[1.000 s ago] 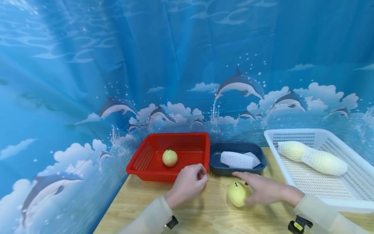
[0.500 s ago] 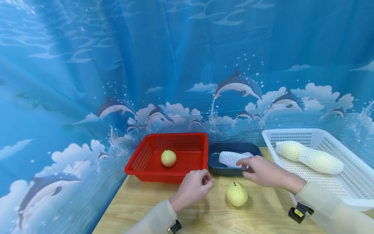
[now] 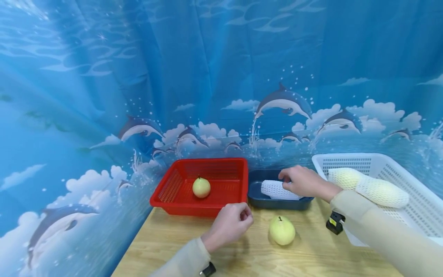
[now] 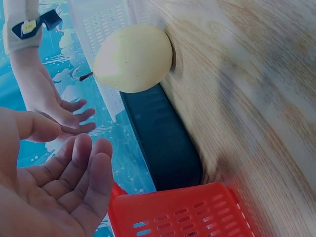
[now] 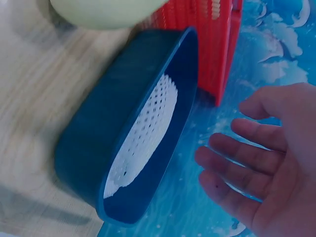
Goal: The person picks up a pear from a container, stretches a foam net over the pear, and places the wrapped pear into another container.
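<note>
My right hand point(image 3: 303, 182) hovers over the dark blue tray point(image 3: 273, 204), its fingers loosely bent and empty. Inside that tray lie white foam net sleeves point(image 3: 275, 189), partly covered by the hand in the head view. In the right wrist view the fingers are apart from the foam netting point(image 5: 145, 136). My left hand point(image 3: 230, 225), loosely curled with nothing in it, is held in front of the red basket point(image 3: 188, 211). A bare yellow-green pear point(image 3: 282, 231) stands stem up on the table between the hands, touched by neither.
Another bare pear point(image 3: 201, 187) sits in the red basket. To the right is a white basket point(image 3: 349, 156) holding two pears in foam nets point(image 3: 382, 191). All stand on a wooden table point(image 3: 166, 238) before a dolphin-printed blue curtain point(image 3: 214, 69).
My right hand has left the pear on the table and moved up and forward over the blue tray. The left hand has shifted slightly right and toward me. The pear stays in place.
</note>
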A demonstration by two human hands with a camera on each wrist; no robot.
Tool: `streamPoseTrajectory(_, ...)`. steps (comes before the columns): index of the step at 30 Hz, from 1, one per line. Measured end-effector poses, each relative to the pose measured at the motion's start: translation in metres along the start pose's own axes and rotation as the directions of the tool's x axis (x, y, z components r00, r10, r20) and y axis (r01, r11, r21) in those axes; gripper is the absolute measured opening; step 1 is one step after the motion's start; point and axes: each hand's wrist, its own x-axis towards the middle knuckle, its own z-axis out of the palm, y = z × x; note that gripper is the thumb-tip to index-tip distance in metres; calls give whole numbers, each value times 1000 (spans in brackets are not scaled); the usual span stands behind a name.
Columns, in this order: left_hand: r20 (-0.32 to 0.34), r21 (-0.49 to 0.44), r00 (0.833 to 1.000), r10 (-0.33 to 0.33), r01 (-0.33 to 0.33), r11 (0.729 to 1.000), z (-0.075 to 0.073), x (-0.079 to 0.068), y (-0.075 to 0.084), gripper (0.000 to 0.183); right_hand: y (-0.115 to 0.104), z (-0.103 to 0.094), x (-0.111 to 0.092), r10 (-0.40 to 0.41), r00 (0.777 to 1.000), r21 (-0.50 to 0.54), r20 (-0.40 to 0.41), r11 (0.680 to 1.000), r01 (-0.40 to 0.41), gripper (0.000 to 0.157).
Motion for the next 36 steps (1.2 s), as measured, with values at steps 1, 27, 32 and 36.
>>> streamPoseTrajectory(1, 0, -2, 1000, 3, -3, 1000, 0, 0, 0, 5, 2, 0, 3, 11, 1000, -10, 18, 1000, -11, 30)
streamPoseTrajectory(27, -4, 33, 1000, 28, -27, 999, 2, -2, -4, 7, 36, 22, 45, 206, 921, -188, 330, 971, -149, 14)
streamPoseTrajectory(32, -27, 57, 999, 47, -45, 997, 3, -3, -6, 8, 38, 21, 46, 157, 951, -215, 265, 971, -100, 14)
streamPoseTrajectory(36, -20, 47, 999, 34, -33, 998, 3, -4, -7, 7, 38, 20, 46, 108, 976, -222, 189, 973, -65, 18)
